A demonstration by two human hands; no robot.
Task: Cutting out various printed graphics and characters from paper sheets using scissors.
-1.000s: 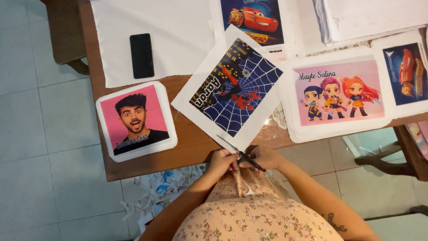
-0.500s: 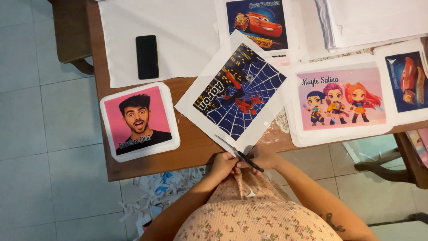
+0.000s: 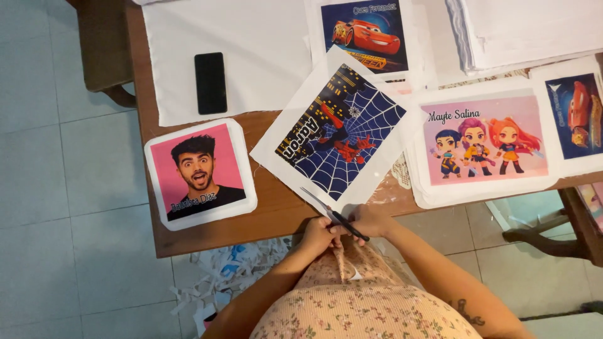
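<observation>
At the far left, pale floor tiles (image 3: 56, 188) run beside a brown wooden table (image 3: 276, 216), and a heap of white paper scraps (image 3: 226, 276) lies on the floor under the table's near edge. On the table's left part a black phone (image 3: 210, 83) rests on a large white sheet (image 3: 264, 56), and nearer the person lies a rounded print with a pink background and a portrait (image 3: 200, 172). Moving toward the middle, the person's left hand (image 3: 319, 236) is curled shut around the dark handles of a pair of scissors (image 3: 333, 215), whose blades point up and left, their tips at the lower edge of a tilted print with a white web on dark blue (image 3: 339, 135). That web print sits at the table's near edge, its bottom corner just above the hands. Just to the right of the scissors, the right hand (image 3: 370, 221) pinches the bottom corner of the same web print, fingers closed on it. Above the web print lies a print of a red car (image 3: 364, 34). Further right is a pink print with three cartoon figures (image 3: 483, 141), then a stack of white sheets (image 3: 527, 31) at the top and another red car print (image 3: 575, 116) at the right edge. Below that, a wooden chair frame (image 3: 553, 229) stands on the floor.
</observation>
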